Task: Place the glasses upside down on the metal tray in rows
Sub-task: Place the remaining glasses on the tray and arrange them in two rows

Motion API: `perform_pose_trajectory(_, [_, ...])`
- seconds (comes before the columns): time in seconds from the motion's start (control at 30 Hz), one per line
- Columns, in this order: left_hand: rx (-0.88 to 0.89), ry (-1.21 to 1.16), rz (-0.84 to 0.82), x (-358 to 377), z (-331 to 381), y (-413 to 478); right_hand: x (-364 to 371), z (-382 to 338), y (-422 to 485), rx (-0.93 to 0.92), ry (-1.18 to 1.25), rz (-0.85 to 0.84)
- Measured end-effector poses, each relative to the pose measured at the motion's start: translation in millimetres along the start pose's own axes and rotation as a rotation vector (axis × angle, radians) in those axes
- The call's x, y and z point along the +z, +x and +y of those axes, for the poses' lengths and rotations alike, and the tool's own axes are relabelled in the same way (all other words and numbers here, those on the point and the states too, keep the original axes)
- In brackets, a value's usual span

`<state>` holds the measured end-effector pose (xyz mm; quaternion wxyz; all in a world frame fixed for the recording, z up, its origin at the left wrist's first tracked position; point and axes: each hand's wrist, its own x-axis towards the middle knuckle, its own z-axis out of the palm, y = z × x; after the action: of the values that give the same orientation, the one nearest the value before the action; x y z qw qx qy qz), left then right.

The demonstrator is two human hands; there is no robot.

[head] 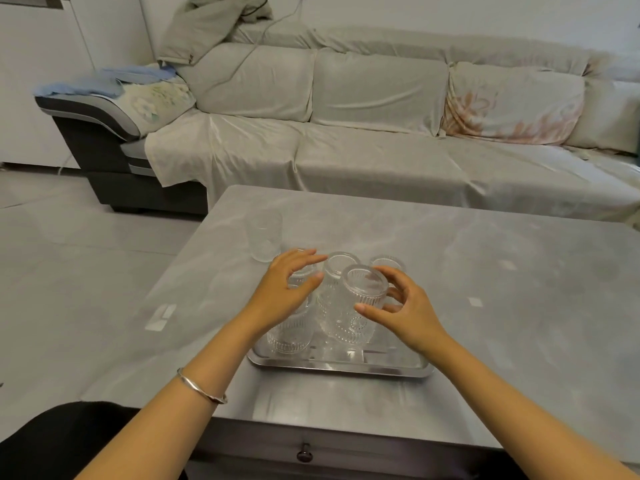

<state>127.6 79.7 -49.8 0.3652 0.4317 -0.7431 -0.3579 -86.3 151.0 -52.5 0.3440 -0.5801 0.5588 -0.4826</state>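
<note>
A metal tray (341, 369) sits on the grey tabletop (485, 271) near its front edge, holding several ribbed glasses upside down. The right hand (403, 311) has its grip closed around the front middle glass (356, 303), thumb on the near side and fingers on the far side; this glass is bottom-up and tilted slightly, its rim down by the tray floor. The left hand (289, 285) hovers over the front left glass (289, 329), its grip spread with the fingers apart and holding nothing. Two more upturned glasses (337, 268) stand in the back row. One upright glass (265, 239) stands on the tabletop behind the tray's left corner, apart from it
</note>
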Motion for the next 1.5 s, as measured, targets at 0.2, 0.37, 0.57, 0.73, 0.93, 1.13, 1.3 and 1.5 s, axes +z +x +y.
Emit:
perform_pose_trajectory(0.2, [-0.001,0.208,-0.035,2.3,-22.4,-4.4,15.4,19.1,-4.0,0.019,-0.047,-0.026])
perform_pose_trajectory(0.37, [0.015,0.207,0.001,3.5,-25.3,-4.9,23.8,27.3,-4.7,0.026,-0.057,-0.049])
perform_pose_trajectory(0.57, [0.026,0.215,0.018,4.6,-25.8,-4.8,29.2,30.8,-3.4,0.017,-0.097,-0.061])
perform_pose_trajectory(0.73, [0.029,0.208,0.022,5.0,-25.8,-4.5,33.2,29.9,-3.9,0.015,-0.113,-0.062])
perform_pose_trajectory(0.93, [0.024,0.206,0.019,4.3,-24.8,-3.9,33.1,32.5,-4.2,0.008,-0.119,-0.088])
perform_pose_trajectory(1.13, [0.006,0.131,0.028,0.6,-23.5,-2.1,29.1,27.1,-3.6,0.002,-0.117,-0.135])
perform_pose_trajectory(1.3, [0.014,0.048,0.074,-11.8,-23.3,2.1,14.5,11.4,5.5,-0.012,-0.084,-0.135])
perform_pose_trajectory(1.5, [-0.003,-0.086,0.277,-42.9,-28.7,26.3,14.0,-19.0,42.6,-0.1,-0.068,-0.092])
